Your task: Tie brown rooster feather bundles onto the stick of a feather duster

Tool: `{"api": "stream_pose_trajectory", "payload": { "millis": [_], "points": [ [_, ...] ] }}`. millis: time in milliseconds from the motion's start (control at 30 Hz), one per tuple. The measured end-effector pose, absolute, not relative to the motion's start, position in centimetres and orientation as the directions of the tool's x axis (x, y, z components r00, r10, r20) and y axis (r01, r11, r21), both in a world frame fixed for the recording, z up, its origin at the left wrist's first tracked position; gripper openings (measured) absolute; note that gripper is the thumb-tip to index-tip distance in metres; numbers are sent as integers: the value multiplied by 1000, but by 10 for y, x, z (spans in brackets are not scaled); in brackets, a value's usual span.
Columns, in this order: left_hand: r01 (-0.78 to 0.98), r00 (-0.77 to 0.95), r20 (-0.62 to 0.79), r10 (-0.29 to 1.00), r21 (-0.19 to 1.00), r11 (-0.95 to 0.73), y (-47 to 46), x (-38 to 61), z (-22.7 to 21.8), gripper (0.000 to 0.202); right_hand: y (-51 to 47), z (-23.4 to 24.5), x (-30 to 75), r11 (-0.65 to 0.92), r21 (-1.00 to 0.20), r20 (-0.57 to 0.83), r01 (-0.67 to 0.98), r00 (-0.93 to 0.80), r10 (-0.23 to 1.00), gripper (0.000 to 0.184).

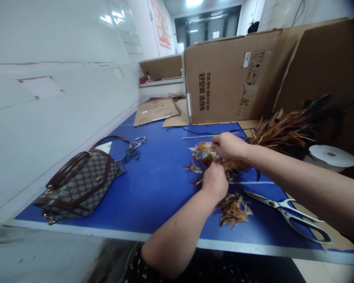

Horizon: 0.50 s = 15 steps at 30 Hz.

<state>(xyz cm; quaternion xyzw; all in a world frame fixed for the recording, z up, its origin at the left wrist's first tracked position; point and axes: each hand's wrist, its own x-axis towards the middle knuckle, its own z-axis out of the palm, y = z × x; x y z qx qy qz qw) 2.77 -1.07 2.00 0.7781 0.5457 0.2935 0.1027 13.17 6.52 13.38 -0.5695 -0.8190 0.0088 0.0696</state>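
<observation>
My left hand (214, 181) is closed around the stems of a small bunch of brown and orange feathers (202, 153) above the blue table (153, 184). My right hand (228, 145) is just beyond it, fingers pinched on the same bunch. A loose clump of trimmed feathers (233, 210) lies on the table just right of my left wrist. A big pile of long brown feathers (283, 131) lies behind my right forearm.
Metal scissors (295, 216) lie at the near right. A white tape roll (332, 157) sits far right. A patterned brown handbag (79, 182) rests at the left by the white wall. Large cardboard boxes (230, 82) stand at the back, with flat cardboard (156, 111) beside them.
</observation>
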Motion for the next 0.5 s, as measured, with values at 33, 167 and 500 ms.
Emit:
{"api": "stream_pose_trajectory", "payload": {
  "millis": [33, 167, 500],
  "points": [
    [793, 233, 344, 909, 474, -383, -11, 28, 20, 28, 64, 131, 135, 355, -119, 128, 927, -341, 932, 26],
    [795, 227, 351, 908, 472, -381, -10, 27, 21, 27, 62, 124, 145, 366, -231, 227, 902, -316, 921, 25],
    [598, 192, 371, 909, 690, -408, -2, 23, 20, 21, 37, 126, 138, 520, -239, 392, 820, -408, 824, 24]
  ]
}}
